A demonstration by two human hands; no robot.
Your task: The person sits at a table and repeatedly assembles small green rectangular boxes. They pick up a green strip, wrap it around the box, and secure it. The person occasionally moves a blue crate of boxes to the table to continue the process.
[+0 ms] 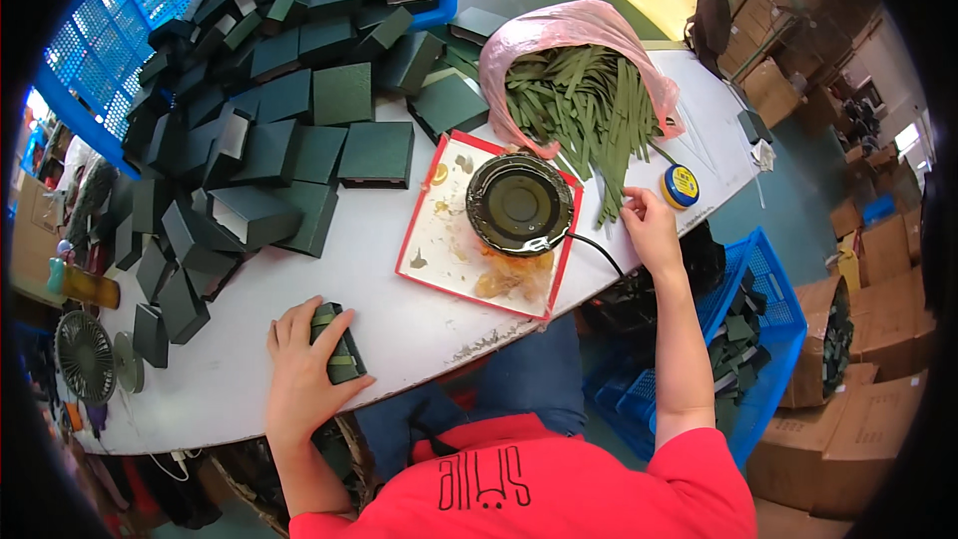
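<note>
My left hand (301,364) is wrapped over a small dark green box (342,357) near the table's front edge, thumb and fingers on its sides. A lighter green band runs across that box. Further right, my right hand (651,228) has its thumb and forefinger pinched at the loose ends of a bundle of green ribbon strips (584,100). The strips spill out of a pink plastic bag (569,18). Between my hands stands a round dark pot (521,202) with shiny brown residue, on a white tray with a red rim (477,302).
Many dark green boxes (342,95) heap up at the left, before a blue crate (90,70). A small round blue-and-yellow tin (681,186) sits beside my right hand. A black cord (602,252) leaves the pot. A small fan (86,355) stands far left; another blue crate (773,379) holds green pieces.
</note>
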